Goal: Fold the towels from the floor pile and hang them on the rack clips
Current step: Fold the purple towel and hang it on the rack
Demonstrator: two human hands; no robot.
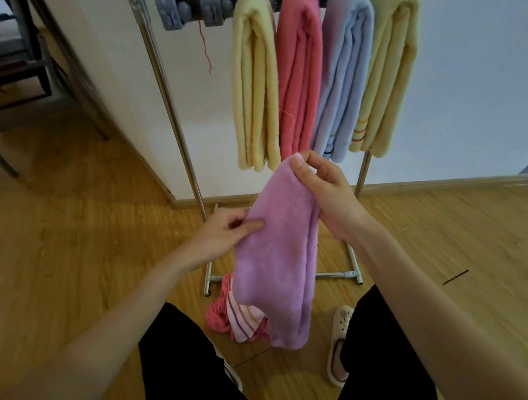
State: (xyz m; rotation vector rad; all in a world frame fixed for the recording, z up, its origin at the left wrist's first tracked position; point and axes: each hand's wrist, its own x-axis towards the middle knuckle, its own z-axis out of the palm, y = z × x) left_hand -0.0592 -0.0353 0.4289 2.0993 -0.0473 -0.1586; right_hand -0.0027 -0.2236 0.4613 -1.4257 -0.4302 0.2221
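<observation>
In front of the rack (166, 89), mid-air above the floor pile: purple towel (276, 263) folded into a long strip, hanging down between both hands. Right hand (324, 193) pinching the top end, thumb and fingers curled over the fold near the bottom of the hung towels. Left hand (224, 233) pinching the strip's left edge a little lower, fingers curled onto the cloth. Four towels already clipped up top: yellow (255, 80), pink (301, 69), blue (345, 67), yellow (388, 66). Two empty clips (193, 8) at the left end of the bar, the nearer one just left of the first yellow towel. Striped pink towel (236, 316) left on the floor, partly hidden behind the purple one. Likely step: squaring the fold before hanging. Worth aligning the long edges with the left hand while the right keeps the top end tight, so layers don't slip apart. Then lift by the folded top, not a loose corner, and feed it into the empty clip beside the yellow towel. Best to keep the strip narrow to match the others. Risk: thick fold popping out of the clip; press fully in before letting go.
</observation>
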